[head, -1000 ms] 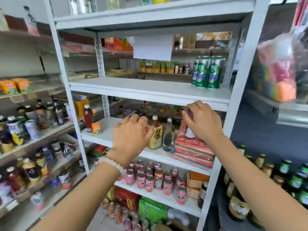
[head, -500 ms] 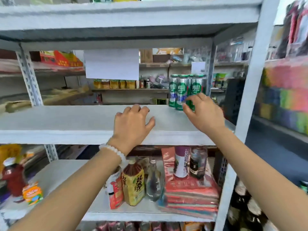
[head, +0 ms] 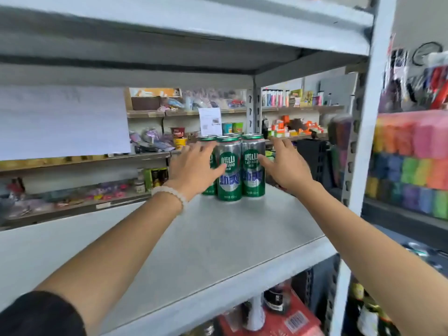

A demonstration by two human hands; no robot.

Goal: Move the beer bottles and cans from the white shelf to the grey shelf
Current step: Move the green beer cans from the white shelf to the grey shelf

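Several green and silver beer cans (head: 238,166) stand upright in a tight cluster at the back right of the white shelf board (head: 218,243). My left hand (head: 194,169), with a bead bracelet on the wrist, reaches in with fingers spread against the left side of the cluster, its thumb lying across a front can. Fingers apart, my right hand (head: 287,166) is at the right side of the cluster with its thumb touching the rightmost can. Neither hand has closed around a can.
A white shelf post (head: 363,141) stands right of my right arm. A shelf board (head: 169,25) hangs close overhead. Bottles and a red pack (head: 288,318) sit on the level below. Dark bottles (head: 368,314) stand at the lower right. A white paper sheet (head: 60,122) hangs at left.
The view has moved up and closer to the can shelf. Both hands left the shelf's front edge and reached deeper, now flanking the can cluster.
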